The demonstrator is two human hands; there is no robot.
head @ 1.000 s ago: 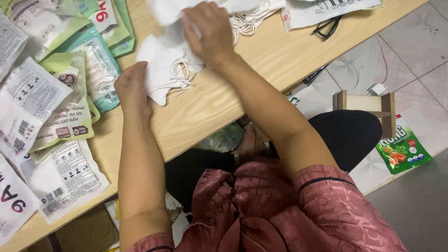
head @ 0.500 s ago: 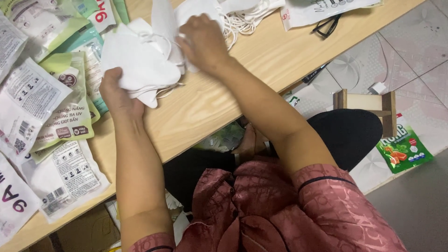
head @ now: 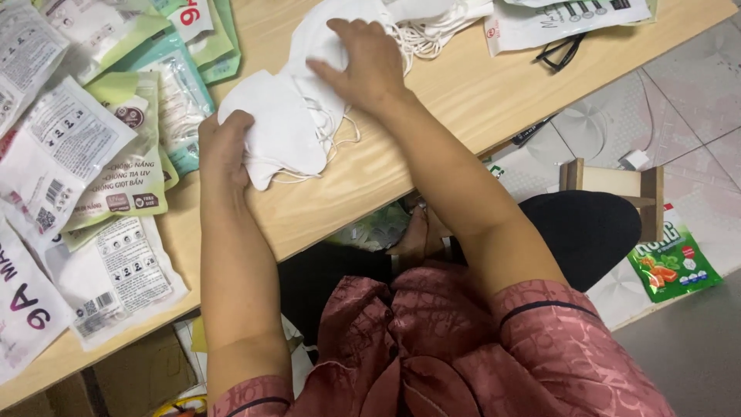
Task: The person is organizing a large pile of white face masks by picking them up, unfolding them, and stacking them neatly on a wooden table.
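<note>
Wooden table (head: pixel 432 116), littered at its left end with flat printed packets (head: pixel 116 154). On its middle, a stack of white face masks (head: pixel 282 123): left hand (head: pixel 222 147) clenched on the near edge, right hand (head: pixel 367 66) pressed flat on top, fingers spread.

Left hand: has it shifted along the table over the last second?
Yes. The left hand, gripping the white masks, has moved away from the table's near edge, toward the packets, though the camera may have drifted slightly.
</note>
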